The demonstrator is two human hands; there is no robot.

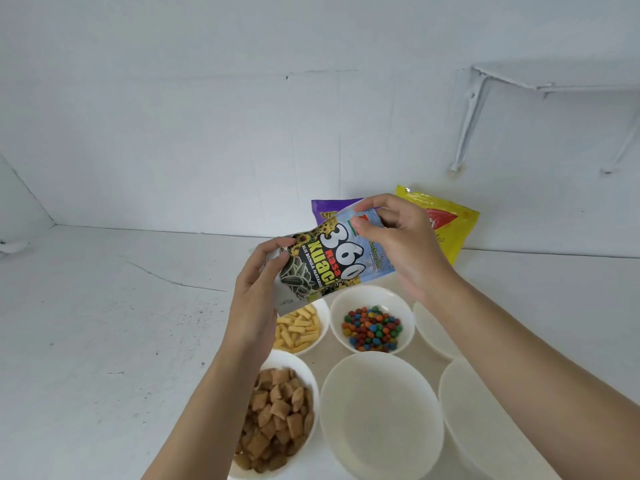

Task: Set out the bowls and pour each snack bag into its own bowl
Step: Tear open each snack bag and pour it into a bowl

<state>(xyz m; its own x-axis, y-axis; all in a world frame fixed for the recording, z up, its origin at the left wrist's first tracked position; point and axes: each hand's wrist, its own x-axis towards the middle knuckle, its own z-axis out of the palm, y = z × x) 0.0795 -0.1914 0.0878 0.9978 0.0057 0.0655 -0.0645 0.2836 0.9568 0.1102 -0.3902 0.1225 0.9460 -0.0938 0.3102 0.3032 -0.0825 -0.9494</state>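
A sunflower seed bag (329,265) hangs tilted in the air above the bowls. My left hand (258,292) grips its lower end, and my right hand (398,244) pinches its top edge. Below stand several white bowls. One bowl (322,317) holds yellow stick snacks, one (372,296) holds coloured candies, and one (304,372) holds brown pillow snacks. An empty bowl (381,417) sits at the front middle. Two more white bowls, one further back (433,336) and one nearer (464,403), lie partly under my right forearm.
A purple bag (325,211) and a yellow bag (446,220) lean against the white wall behind the bowls. White tabletop (121,323) stretches to the left. A white shelf bracket (471,123) hangs on the wall at the upper right.
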